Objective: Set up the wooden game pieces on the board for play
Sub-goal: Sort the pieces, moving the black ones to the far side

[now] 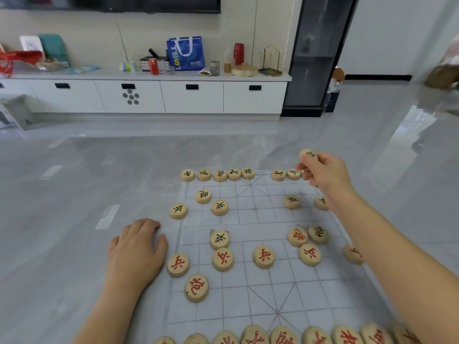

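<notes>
A thin translucent game board [250, 304] with printed grid lines lies on the grey floor. Round wooden pieces with black characters line its far edge [219, 175], and several more stand scattered further in. Red-character pieces sit in a row across the middle [263, 256] and along the near edge [283, 336]. My right hand [323, 173] hovers over the far right corner and pinches a black-character piece [308, 153] in its fingertips. My left hand [137, 247] rests flat on the floor at the board's left edge, holding nothing.
A long white cabinet [159, 95] with drawers runs along the far wall, topped with a blue bag [186, 53], a red can [154, 67] and other clutter. A dark glass cabinet [315, 55] stands to its right. Glossy grey floor surrounds the board.
</notes>
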`<state>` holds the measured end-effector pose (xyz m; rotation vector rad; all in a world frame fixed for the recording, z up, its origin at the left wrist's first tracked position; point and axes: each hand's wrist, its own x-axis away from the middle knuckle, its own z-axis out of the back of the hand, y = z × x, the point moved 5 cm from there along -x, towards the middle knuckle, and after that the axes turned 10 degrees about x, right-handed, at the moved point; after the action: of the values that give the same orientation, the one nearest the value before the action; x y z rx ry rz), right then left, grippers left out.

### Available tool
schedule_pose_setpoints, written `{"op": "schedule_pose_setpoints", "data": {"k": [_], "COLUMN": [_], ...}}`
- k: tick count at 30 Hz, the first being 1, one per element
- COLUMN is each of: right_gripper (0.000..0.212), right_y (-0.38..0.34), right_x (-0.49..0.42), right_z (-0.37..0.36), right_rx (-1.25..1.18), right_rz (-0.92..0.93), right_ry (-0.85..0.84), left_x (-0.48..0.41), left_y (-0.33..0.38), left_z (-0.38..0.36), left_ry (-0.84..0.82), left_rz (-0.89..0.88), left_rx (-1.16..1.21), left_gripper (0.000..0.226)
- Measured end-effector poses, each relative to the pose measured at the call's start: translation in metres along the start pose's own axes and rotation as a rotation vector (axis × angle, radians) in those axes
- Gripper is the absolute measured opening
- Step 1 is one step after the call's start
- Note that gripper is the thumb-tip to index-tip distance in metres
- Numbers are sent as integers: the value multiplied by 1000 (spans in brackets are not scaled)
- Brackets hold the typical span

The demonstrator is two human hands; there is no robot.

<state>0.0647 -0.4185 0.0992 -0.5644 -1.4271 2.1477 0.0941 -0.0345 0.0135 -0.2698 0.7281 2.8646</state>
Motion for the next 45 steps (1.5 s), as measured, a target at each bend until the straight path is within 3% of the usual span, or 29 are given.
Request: {"op": "schedule_pose_setpoints", "data": {"k": [5, 18, 21, 28, 34, 40, 45], "right_gripper": [15, 14, 14, 36, 3, 36, 45], "right_y": [24, 73, 73, 63, 45, 64, 63], "right_x": [-15, -52, -48, -39, 14, 39, 45], "right_z": [20, -3, 1, 18, 35, 38, 39], "right_rx": [238, 617, 815, 575, 539, 1007, 978], "right_rz": [48, -39, 5, 49, 179, 294, 302], "right_ry": [54, -153, -91, -87, -307, -537, -570], "left_x": [0, 0, 1, 1, 0, 1, 0], "left_y": [-1, 2, 2, 1, 0, -1, -1], "left_z": [-1, 1, 1, 2, 1, 0, 0], "left_ry": [-16, 8, 9, -11, -16, -17, -24], "left_rz": [17, 36, 39, 43, 30, 31, 35], "left_rx": [-10, -13, -13, -15, -15, -25, -31], "left_gripper": [29, 24, 24, 25, 25, 26, 26]}}
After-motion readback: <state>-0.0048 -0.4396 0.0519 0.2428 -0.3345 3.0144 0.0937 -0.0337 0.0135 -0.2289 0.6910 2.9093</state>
